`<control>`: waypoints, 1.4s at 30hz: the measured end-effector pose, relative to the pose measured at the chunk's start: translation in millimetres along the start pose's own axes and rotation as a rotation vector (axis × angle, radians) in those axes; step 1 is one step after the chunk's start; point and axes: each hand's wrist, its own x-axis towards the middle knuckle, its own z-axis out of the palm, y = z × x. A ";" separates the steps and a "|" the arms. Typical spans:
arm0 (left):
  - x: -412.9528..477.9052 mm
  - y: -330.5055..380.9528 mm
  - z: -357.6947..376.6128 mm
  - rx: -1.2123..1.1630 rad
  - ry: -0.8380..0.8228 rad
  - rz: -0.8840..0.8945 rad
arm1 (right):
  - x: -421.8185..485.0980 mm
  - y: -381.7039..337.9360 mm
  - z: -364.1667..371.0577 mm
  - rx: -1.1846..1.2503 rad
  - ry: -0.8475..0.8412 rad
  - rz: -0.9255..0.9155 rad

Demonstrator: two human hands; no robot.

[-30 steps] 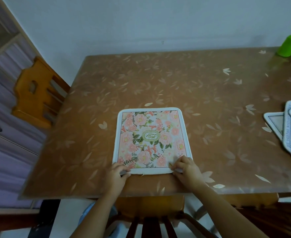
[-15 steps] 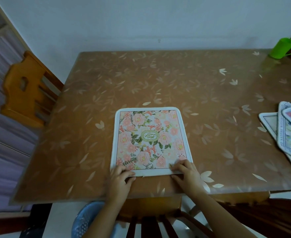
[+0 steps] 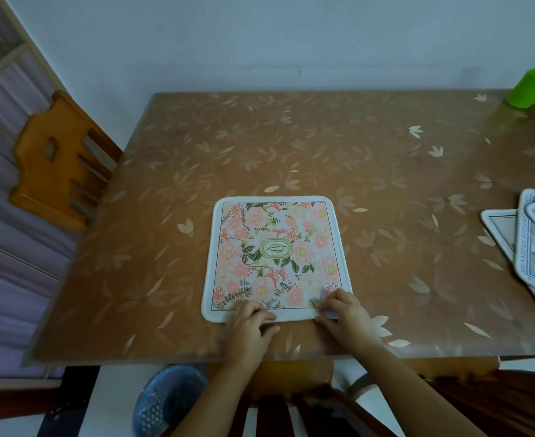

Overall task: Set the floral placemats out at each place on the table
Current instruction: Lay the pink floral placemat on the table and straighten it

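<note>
Spare placemats (image 3: 534,247) at right edge: cut off by frame. Green cup (image 3: 532,88), upper right: handle clipped. Right hand (image 3: 341,310) covers floral placemat's (image 3: 275,257) lower-right corner. Blue object (image 3: 168,402) at bottom: blurred, unidentifiable.

Pale wall (image 3: 259,36) behind; wooden chair (image 3: 55,159) at left; dim light.

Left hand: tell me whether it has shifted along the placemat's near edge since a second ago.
Yes. The left hand slid rightward along the floral placemat, from its near-left corner toward the right hand.
</note>
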 end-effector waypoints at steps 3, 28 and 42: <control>6.1 13.2 10.7 0.005 -0.016 0.031 | 2.4 2.3 -3.7 -0.010 -0.008 -0.006; 12.7 46.0 24.5 -0.100 0.059 0.012 | -0.5 0.4 -6.8 -0.042 0.054 -0.169; 6.3 35.6 0.3 -0.031 0.071 0.186 | 4.6 6.3 -33.7 0.062 0.107 -0.019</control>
